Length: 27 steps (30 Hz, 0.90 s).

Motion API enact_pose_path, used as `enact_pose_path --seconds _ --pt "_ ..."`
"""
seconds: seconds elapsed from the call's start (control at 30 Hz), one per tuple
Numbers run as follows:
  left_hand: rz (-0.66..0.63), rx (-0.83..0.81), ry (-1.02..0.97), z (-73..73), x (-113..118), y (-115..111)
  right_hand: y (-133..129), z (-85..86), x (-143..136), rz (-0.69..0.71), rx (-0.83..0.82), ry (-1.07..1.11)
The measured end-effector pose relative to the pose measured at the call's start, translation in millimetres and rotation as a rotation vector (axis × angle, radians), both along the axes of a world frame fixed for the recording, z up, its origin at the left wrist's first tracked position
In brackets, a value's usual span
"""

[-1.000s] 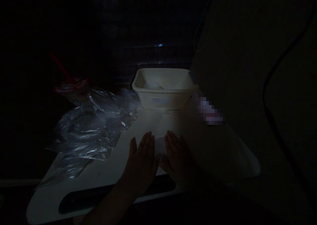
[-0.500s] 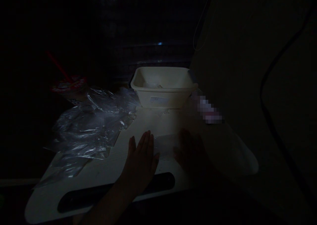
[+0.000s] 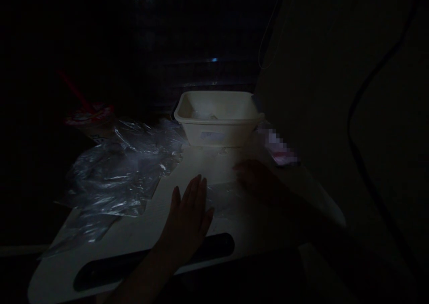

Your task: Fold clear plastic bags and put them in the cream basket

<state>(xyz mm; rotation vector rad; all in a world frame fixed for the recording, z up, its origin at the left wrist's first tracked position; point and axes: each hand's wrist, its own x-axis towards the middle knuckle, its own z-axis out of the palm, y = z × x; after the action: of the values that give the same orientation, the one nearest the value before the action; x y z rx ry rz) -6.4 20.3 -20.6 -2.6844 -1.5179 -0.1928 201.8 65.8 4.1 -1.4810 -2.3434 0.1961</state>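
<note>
My left hand (image 3: 188,214) lies flat on the white table (image 3: 134,232), its fingers stretched out at the left edge of a small clear plastic piece (image 3: 223,199). Over the table, beyond the right part of that plastic, is my right hand (image 3: 253,176), dark and blurred; whether its fingers hold anything is not visible. A cream plastic basin (image 3: 217,132) with a small label stands at the far side of the table, with something pale inside. Crumpled clear plastic bags (image 3: 114,174) are heaped to the left of my left hand.
A cup with a red straw (image 3: 90,116) stands behind the bags at the left. A pinkish packet (image 3: 279,150), partly pixelated, lies right of the basin. The table has a dark handle slot (image 3: 110,270) near its front edge. A dark cable (image 3: 363,170) hangs at the right.
My right hand has moved away from me, toward the basin, and its forearm now reaches in from the right. My left hand has stayed in place on the table.
</note>
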Motion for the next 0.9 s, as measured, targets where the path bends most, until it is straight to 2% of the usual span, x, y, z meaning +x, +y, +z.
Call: enact_pose_path --seconds 0.1,0.2,0.37,0.57,0.63,0.7,0.8,0.83,0.9 --pt "0.039 0.015 -0.039 -0.2 -1 0 16 5.4 -21 0.127 -0.155 -0.028" --pt "0.075 0.034 -0.063 -1.4 -3 0 24 8.3 -38 0.169 -0.249 -0.132" --pt "0.098 0.032 -0.085 -4.5 -7 2 27 13.6 -42 0.241 -0.458 -0.224" --pt "0.097 -0.032 -0.227 -7.2 -10 8 29 11.8 -34 0.269 -0.604 -0.012" --pt "0.098 -0.139 -0.412 -2.8 -11 12 31 9.3 -31 0.324 -0.668 0.120" --pt "0.115 -0.341 -0.725 5.0 -12 17 33 7.3 -29 0.339 -0.752 0.263" --pt "0.167 -0.715 -1.295 16.9 -8 24 33 5.1 -30 0.222 -0.795 0.500" --pt "0.199 -0.796 -1.430 19.3 -5 26 32 4.1 -31 0.160 -0.785 0.581" --pt "0.288 -0.854 -1.555 21.1 0 31 30 1.7 -34 0.068 -0.773 0.734"
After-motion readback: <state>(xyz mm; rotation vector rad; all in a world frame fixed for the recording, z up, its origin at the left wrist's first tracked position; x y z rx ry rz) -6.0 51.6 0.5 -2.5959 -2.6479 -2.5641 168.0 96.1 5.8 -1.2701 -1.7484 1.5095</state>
